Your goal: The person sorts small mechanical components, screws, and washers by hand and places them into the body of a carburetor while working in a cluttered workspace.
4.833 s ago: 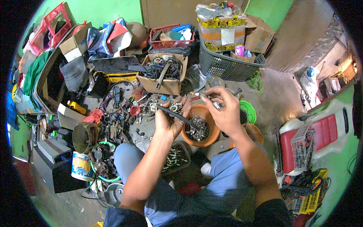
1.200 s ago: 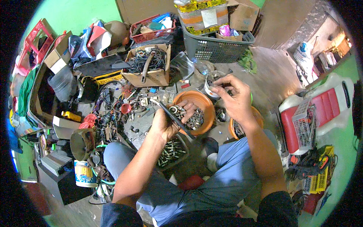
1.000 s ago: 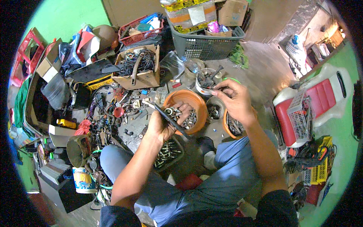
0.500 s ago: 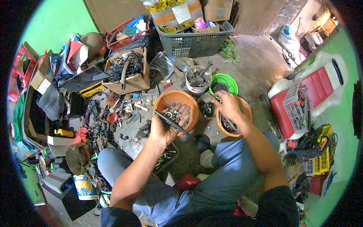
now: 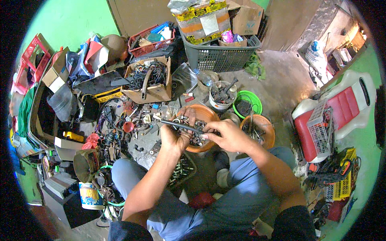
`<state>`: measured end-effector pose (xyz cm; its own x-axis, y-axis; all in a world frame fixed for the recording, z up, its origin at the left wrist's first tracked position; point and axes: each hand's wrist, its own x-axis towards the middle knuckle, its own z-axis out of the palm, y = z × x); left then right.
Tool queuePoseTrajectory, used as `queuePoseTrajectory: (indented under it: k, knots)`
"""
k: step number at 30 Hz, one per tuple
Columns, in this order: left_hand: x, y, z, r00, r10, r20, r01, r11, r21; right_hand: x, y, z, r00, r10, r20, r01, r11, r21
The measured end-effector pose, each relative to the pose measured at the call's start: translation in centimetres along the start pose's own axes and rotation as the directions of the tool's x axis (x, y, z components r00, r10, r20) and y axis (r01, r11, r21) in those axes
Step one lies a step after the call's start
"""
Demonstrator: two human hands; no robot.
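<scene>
My left hand is cupped around small metal pieces and a long black rod lying across its palm. My right hand has its thumb and fingers pinched on the rod's right end. Both hands are over an orange bowl of small metal parts, which they partly hide. Below my left hand sits a tray of metal pieces. Another orange bowl with tools lies to the right of my right hand.
A white bucket of tools, a green basin and a cardboard box of cables sit ahead. Loose parts and a white printed tub are at left; a red-and-white seat leans at right.
My right hand has come down from beside the white bucket, leftward over the first bowl, and now grips the rod. My left hand still holds the rod and pieces.
</scene>
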<state>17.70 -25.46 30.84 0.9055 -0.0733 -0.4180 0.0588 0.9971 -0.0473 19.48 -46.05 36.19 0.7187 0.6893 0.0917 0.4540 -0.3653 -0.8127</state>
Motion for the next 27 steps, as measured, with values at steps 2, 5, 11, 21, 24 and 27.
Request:
queuePoseTrajectory:
  k: [2, 5, 11, 21, 24, 27]
  knots:
    - [0.5, 0.4, 0.0, 0.999, -0.022, 0.028, 0.023, 0.999, -0.023, 0.5, -0.1, -0.8, 0.997, 0.041, -0.068, -0.041, 0.999, -0.005]
    - [1.3, 1.9, -0.8, 0.994, -0.061, 0.086, 0.065, 0.997, -0.049, 1.3, -0.9, -2.6, 0.974, 0.065, -0.216, -0.066, 0.998, 0.004]
    - [2.1, 1.4, 0.8, 0.999, -0.022, 0.047, 0.023, 1.0, -0.02, 2.0, 1.4, -7.7, 0.885, 0.167, -0.435, -0.137, 0.985, 0.101]
    - [3.7, 0.6, 1.3, 0.998, -0.033, 0.05, 0.034, 0.999, -0.01, 7.1, 12.9, -10.1, 0.845, 0.188, -0.5, -0.339, 0.912, -0.23]
    - [4.2, 1.0, 0.5, 0.995, -0.074, 0.069, 0.077, 0.996, -0.046, 8.9, 14.2, -8.2, 0.883, 0.055, -0.465, -0.275, 0.864, -0.421]
    - [4.7, 1.0, 0.3, 0.993, -0.088, 0.079, 0.091, 0.995, -0.037, 10.1, 16.9, -7.8, 0.893, 0.159, -0.42, -0.365, 0.801, -0.475]
